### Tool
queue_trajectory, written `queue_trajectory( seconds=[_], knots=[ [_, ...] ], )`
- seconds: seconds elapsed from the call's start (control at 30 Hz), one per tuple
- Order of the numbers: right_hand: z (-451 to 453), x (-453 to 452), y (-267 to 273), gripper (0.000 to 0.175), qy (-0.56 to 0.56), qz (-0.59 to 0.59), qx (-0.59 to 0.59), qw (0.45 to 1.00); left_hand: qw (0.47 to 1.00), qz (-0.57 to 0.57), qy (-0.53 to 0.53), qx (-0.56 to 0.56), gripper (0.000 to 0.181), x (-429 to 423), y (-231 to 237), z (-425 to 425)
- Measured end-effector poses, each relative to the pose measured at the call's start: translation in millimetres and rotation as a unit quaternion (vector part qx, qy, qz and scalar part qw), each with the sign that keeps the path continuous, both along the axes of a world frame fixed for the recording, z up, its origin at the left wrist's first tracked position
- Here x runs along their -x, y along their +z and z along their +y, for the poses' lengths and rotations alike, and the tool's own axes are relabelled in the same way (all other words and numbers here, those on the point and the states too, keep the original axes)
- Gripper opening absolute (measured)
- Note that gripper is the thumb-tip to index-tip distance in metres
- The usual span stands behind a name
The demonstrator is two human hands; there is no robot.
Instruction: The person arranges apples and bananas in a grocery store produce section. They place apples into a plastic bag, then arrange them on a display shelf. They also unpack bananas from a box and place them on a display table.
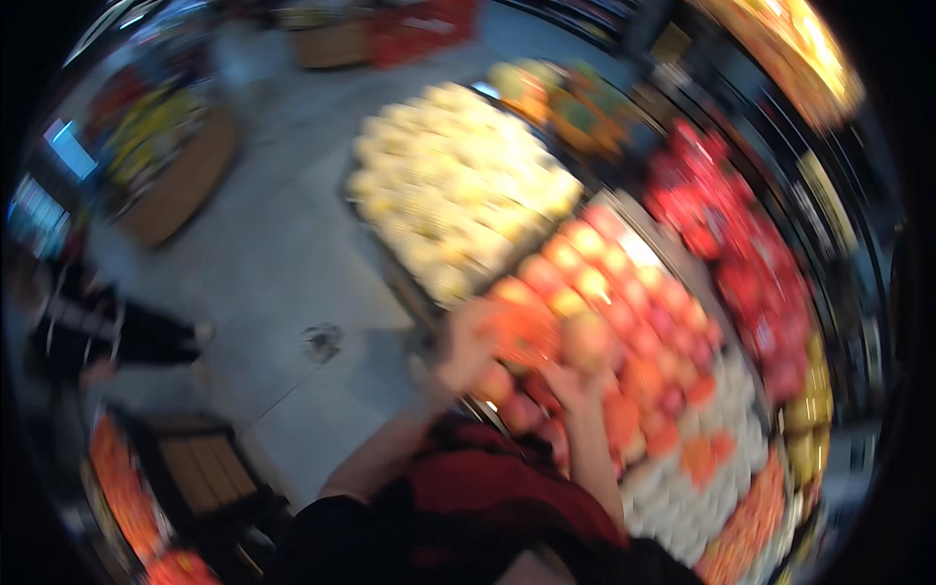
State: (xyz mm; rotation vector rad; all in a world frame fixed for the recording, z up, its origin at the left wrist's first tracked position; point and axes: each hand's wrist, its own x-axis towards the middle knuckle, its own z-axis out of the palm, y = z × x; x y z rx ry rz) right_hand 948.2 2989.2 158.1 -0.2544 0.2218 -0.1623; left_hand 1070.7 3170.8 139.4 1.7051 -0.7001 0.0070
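Note:
Motion blurs the view. My left hand (468, 347) grips the left side of a red-orange, cup-like piece (523, 333), perhaps a foam fruit sleeve. A round red-yellow fruit (589, 340), apparently an apple, sits in the fingers of my right hand (581, 384), just right of that piece. Both hands are over a bin of red-yellow apples (632, 296), where more red-orange pieces (621, 420) lie among the fruit. Beyond the bin's divider is a heap of pale yellow, round produce (461, 183), apparently in white net sleeves.
Red bagged produce (731, 256) lines the right side. White fruit sleeves or trays (687, 490) lie at the lower right. A black stand with a wooden slatted top (205, 472) is at the lower left. Another person (95, 322) is at the far left, near a rounded wooden display (186, 179).

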Motion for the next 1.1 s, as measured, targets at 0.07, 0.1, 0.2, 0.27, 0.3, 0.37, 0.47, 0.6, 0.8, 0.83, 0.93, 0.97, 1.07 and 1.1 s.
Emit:
queue_trajectory(
  seconds=[0.07, 0.1, 0.2, 0.27, 0.3, 0.37, 0.47, 0.6, 0.8, 0.83, 0.93, 0.97, 1.07, 1.1],
  knots=[
    [-2.1, -2.0, 4.9, 0.101, 0.011, 0.049, -0.039, 0.998, 0.994, -0.021, 0.055, -0.094, 0.042, 20.9, 20.3, 14.7],
    [-0.8, -1.4, 8.9, 0.100, 0.047, 0.029, -0.064, 0.996, 0.990, -0.049, 0.089, -0.098, 0.045, 24.7, 34.3, 16.5],
    [3.5, 7.6, 22.1, 0.099, 0.054, 0.021, -0.100, 0.993, 0.982, -0.079, 0.083, -0.152, 0.052, 35.0, 64.8, 9.5],
    [6.6, 12.7, 30.4, 0.099, 0.006, 0.066, -0.053, 0.996, 0.977, -0.095, 0.072, -0.179, 0.056, 38.4, 73.7, 3.6],
    [7.1, 14.1, 33.9, 0.099, 0.008, 0.046, -0.045, 0.998, 0.974, -0.089, 0.066, -0.198, 0.058, 36.7, 74.3, -0.1],
    [5.4, 20.6, 38.2, 0.097, -0.017, 0.071, -0.009, 0.997, 0.966, -0.108, 0.058, -0.229, 0.060, 38.0, 69.4, -6.0],
    [2.2, 31.8, 38.6, 0.094, -0.024, 0.069, 0.073, 0.995, 0.955, -0.118, 0.038, -0.269, 0.063, 45.6, 58.1, -15.4],
    [-1.8, 49.0, 30.1, 0.078, -0.009, 0.052, 0.143, 0.988, 0.963, -0.103, -0.054, -0.244, 0.068, 57.8, 52.5, -31.2],
    [5.4, 55.8, 20.2, 0.082, -0.071, 0.233, 0.486, 0.839, 0.974, -0.093, -0.150, -0.144, 0.069, 70.2, 51.2, -46.2],
    [5.8, 55.1, 19.6, 0.088, -0.100, 0.256, 0.566, 0.777, 0.974, -0.100, -0.147, -0.138, 0.069, 72.2, 50.9, -48.5],
    [10.3, 56.2, 19.4, 0.096, -0.195, 0.239, 0.668, 0.677, 0.960, -0.145, -0.168, -0.171, 0.067, 73.4, 52.5, -54.6],
    [6.7, 58.4, 17.7, 0.097, -0.217, 0.241, 0.662, 0.675, 0.960, -0.140, -0.173, -0.168, 0.069, 73.4, 54.1, -56.9],
    [4.1, 57.5, 14.8, 0.094, -0.301, 0.248, 0.638, 0.664, 0.957, -0.082, -0.228, -0.158, 0.077, 70.4, 64.3, -62.9],
    [-0.3, 54.2, 15.6, 0.093, -0.311, 0.238, 0.654, 0.648, 0.958, -0.037, -0.251, -0.133, 0.080, 69.4, 68.5, -65.6]
  ],
)
